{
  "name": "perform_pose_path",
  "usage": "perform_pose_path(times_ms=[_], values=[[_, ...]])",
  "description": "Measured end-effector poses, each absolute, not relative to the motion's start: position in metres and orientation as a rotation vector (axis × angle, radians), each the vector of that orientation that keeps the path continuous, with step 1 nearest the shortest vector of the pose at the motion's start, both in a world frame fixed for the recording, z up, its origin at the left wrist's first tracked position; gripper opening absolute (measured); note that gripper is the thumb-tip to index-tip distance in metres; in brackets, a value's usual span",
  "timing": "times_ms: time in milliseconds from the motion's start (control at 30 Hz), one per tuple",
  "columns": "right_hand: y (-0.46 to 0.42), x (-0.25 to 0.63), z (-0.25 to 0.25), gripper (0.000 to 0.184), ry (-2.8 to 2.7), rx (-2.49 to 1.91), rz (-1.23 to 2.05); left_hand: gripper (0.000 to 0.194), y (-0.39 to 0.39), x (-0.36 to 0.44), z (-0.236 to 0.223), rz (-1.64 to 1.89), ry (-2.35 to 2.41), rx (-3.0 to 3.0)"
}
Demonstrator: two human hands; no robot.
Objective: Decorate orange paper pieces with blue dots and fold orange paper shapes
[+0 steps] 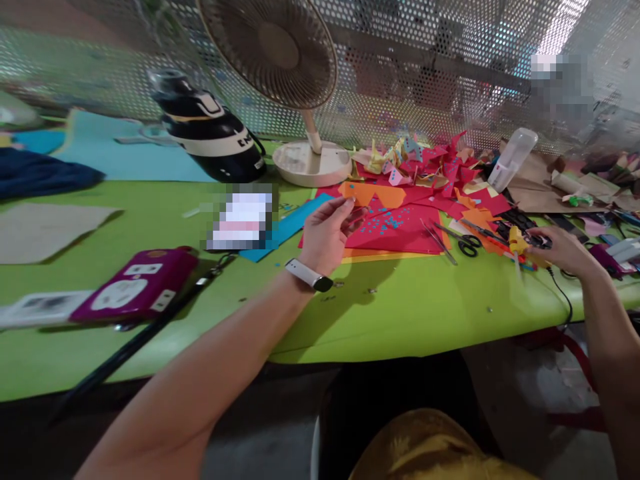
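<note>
My left hand (327, 230) is closed on a notched strip of orange paper (383, 195), pinching its left end between thumb and fingers. Beneath it lies red paper (415, 233) strewn with small blue paper bits (385, 221). Over to the right, my right hand (565, 250) has its fingers closed at a small yellow tool (518, 240); its exact kind is unclear. Black-handled scissors (469, 245) and tweezers (440, 241) lie between the hands. Orange paper scraps (480, 217) are close to the scissors.
Behind the red paper is a pile of folded paper pieces (440, 160). A fan (313, 163) and a dark bottle (215, 137) stand at the back. A phone (243, 220), blue paper strip (290, 227) and purple card holder (135, 283) lie left on the green table (400, 307).
</note>
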State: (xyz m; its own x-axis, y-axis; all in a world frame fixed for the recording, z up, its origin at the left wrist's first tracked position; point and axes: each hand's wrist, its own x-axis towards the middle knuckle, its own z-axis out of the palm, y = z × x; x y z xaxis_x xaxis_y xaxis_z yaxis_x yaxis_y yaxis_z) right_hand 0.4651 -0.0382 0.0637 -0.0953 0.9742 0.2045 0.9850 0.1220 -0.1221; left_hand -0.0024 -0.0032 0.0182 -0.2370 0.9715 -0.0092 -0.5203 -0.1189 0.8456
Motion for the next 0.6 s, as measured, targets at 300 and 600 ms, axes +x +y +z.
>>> perform_pose_path(times_ms=[300, 600], values=[[-0.031, 0.317, 0.032, 0.040, -2.871, -1.020, -0.462, 0.013, 0.002, -0.008, 0.014, 1.661, 0.932, 0.676], [-0.016, 0.317, 0.024, 0.029, -2.809, -0.780, -0.250, 0.015, 0.008, -0.010, 0.013, 1.681, 0.924, 0.644]])
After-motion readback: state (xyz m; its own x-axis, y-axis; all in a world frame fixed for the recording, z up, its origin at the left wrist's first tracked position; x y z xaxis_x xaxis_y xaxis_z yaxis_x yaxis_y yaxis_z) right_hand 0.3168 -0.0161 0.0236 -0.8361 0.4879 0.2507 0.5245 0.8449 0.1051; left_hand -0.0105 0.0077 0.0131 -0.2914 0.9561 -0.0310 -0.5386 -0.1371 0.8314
